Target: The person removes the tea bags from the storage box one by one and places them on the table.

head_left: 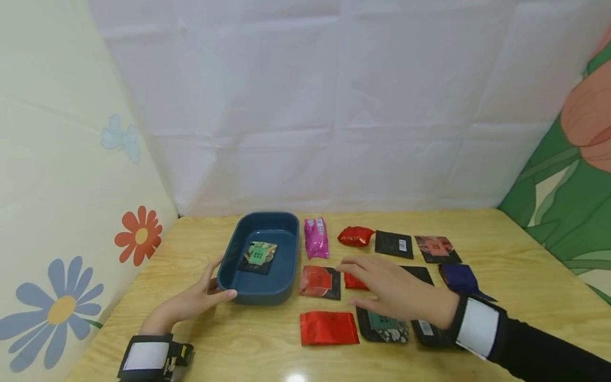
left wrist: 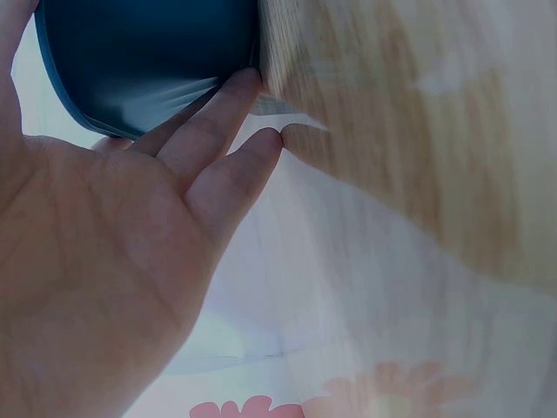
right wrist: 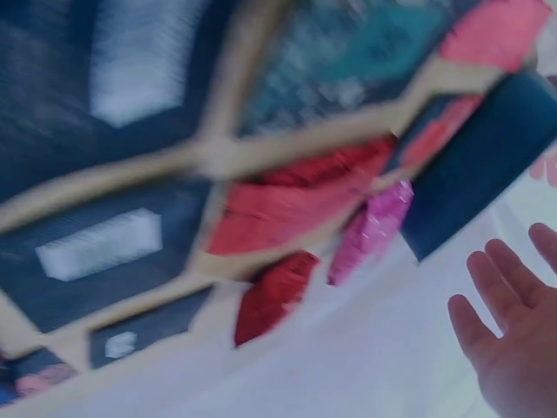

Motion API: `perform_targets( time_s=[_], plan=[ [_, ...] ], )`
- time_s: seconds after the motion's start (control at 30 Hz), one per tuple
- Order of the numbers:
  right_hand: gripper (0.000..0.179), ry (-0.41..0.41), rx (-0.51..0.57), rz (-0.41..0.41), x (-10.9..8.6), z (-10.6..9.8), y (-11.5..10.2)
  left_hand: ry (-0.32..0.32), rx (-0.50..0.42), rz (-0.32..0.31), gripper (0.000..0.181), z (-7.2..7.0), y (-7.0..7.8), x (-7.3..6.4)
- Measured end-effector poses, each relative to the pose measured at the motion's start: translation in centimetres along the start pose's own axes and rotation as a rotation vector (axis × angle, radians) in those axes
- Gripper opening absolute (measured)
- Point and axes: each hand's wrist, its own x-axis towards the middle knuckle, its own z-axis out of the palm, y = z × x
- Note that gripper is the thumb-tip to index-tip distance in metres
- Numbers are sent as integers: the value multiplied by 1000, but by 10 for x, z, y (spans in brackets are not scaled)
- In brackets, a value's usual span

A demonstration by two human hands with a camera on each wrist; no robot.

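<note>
My left hand (head_left: 198,298) holds the near left corner of a dark blue rectangular tub (head_left: 284,260), thumb on the front wall and fingers along the left side. Inside the tub lies a flat black packet with a green label (head_left: 258,255). Over the packets on the right hovers my right hand (head_left: 393,286), fingers extended and nothing held. Partly hidden under it is a red packet (head_left: 354,281). Beside its fingertips lies a black-and-red packet (head_left: 319,281); nearer to me are a shiny red packet (head_left: 328,328) and a black packet with a green label (head_left: 389,326).
Behind the right hand lie a pink packet (head_left: 316,238), a crinkled red packet (head_left: 355,236), a black packet with a barcode (head_left: 387,243) and a red-labelled packet (head_left: 436,248). A dark blue packet (head_left: 460,278) lies farther right. White sheeting (head_left: 334,132) backs the wooden table (head_left: 253,339).
</note>
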Motion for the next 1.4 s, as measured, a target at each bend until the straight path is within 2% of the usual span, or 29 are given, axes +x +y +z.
perform_targets(
  time_s=[0.17,0.5,0.73,1.0,1.17,1.4],
  plan=[
    [66,33,-3,-37,31,-3,1,6,3,-2,91,0,2,1],
    [64,-34,-34,-61,82,-8,-1,15,-7,-55,93,1,4,1],
    [65,-59,-2,-36,111,-10,-7,4,-4,-38,91,1,3,-1],
    [65,-86,-18,-2,139,-9,-20,2,3,-34,91,0,3,0],
    [65,-126,-79,-22,154,-6,-26,-12,-7,-18,90,1,2,0],
    [63,-244,-218,-68,173,-5,-38,1,-6,-38,90,0,2,1]
  ],
)
